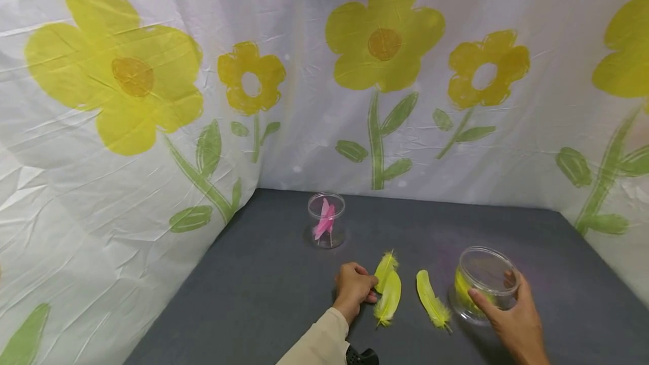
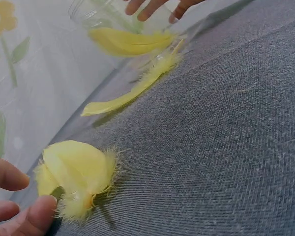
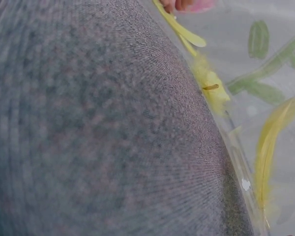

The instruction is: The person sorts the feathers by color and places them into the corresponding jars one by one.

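Observation:
Two yellow feathers (image 1: pixel 389 297) lie overlapping on the dark tabletop, in front of my left hand (image 1: pixel 353 289). In the left wrist view, thumb (image 2: pixel 42 210) and forefinger (image 2: pixel 10 175) stand apart at the edge of this feather pair (image 2: pixel 78 169); whether they touch it I cannot tell. Another yellow feather (image 1: pixel 431 300) lies alone to the right. My right hand (image 1: pixel 517 320) grips a clear round plastic jar (image 1: pixel 489 263) from its right side, thumb in front. A yellow feather (image 3: pixel 270 147) shows through the jar's wall. The jar's base is at or just above the tabletop.
Farther back on the dark table (image 1: pixel 263 263) stands a second clear jar (image 1: pixel 327 199) with pink feathers (image 1: pixel 325 221) inside. A white cloth backdrop (image 1: pixel 304 145) printed with yellow flowers encloses the back and sides.

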Demonstrator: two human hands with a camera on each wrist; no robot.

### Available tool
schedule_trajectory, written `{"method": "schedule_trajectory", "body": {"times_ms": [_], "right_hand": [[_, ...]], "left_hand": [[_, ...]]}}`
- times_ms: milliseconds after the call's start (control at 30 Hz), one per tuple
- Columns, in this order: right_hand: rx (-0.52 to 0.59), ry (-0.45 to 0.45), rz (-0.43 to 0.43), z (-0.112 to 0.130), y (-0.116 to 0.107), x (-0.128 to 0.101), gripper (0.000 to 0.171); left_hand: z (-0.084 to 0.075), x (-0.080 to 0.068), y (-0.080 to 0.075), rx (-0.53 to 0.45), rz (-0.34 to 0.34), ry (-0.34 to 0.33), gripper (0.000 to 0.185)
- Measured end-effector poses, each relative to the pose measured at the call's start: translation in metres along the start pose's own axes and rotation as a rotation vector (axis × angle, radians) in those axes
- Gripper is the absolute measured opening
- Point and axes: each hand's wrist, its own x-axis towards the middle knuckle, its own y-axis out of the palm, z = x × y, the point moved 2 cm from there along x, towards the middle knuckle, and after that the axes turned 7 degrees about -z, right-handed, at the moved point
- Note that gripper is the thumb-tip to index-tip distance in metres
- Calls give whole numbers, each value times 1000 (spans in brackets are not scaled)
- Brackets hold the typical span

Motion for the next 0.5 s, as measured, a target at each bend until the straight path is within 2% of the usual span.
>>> {"method": "schedule_trajectory", "body": {"times_ms": [200, 500], "right_hand": [[-5, 3, -12, 0, 1, 0, 103], [24, -19, -13, 0, 2, 1, 103]], "left_hand": [[2, 3, 5, -6, 3, 10, 21], [1, 15, 0, -208, 24, 28, 16]]}}
